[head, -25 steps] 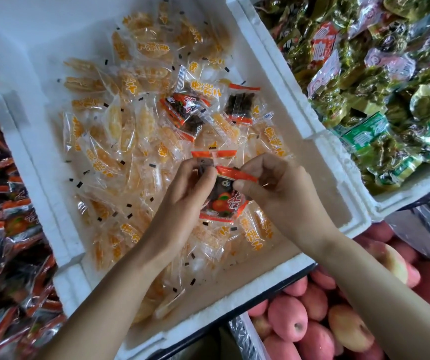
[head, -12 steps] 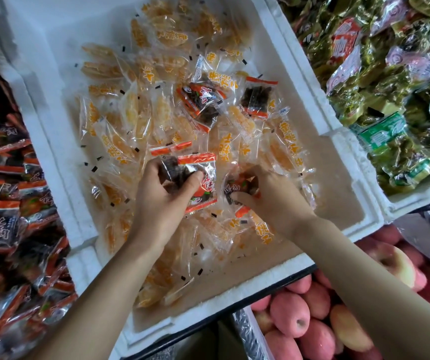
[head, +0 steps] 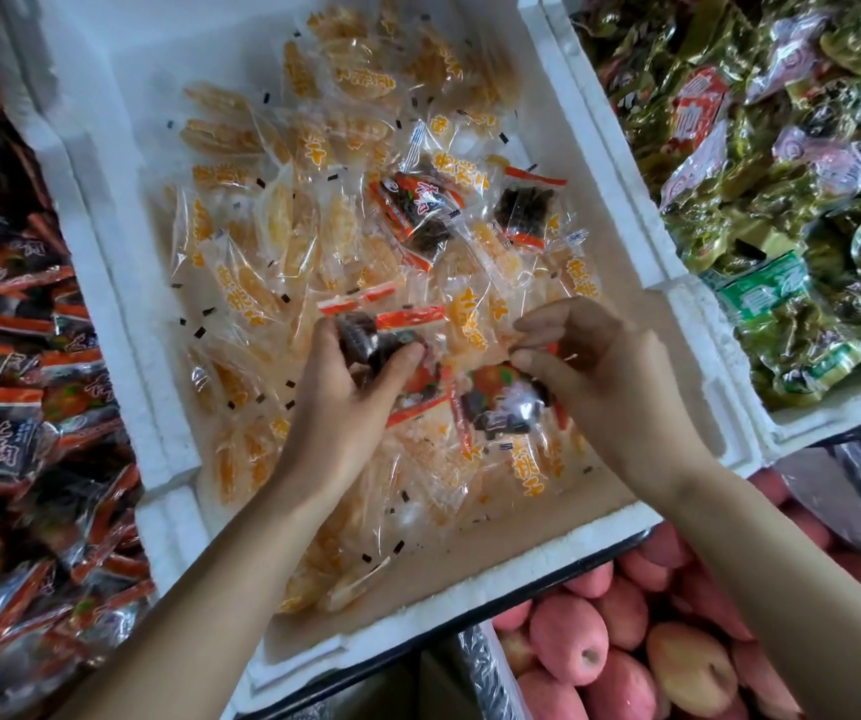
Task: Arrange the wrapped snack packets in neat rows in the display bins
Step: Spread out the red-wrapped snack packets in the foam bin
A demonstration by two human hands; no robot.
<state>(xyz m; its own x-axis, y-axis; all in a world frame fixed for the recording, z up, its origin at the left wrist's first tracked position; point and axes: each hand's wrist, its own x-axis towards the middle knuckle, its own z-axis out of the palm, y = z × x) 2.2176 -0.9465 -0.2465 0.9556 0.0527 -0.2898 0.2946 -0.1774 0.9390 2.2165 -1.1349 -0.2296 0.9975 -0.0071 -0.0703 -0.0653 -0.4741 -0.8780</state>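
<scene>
Several dark packets (head: 360, 339), in left hand (head: 332, 407), right hand (head: 612, 389)

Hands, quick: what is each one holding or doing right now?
Left hand: curled, grips a few dark packets.
Right hand: curled, seems to pinch one dark packet.

Our bare forearms reach in from below. Our left hand (head: 340, 402) curls round dark packets (head: 360, 337), thumb pressed over them. Our right hand (head: 610, 376), knuckles up, fingers curled, pinches a red packet (head: 496, 402) by its wrapper.
</scene>
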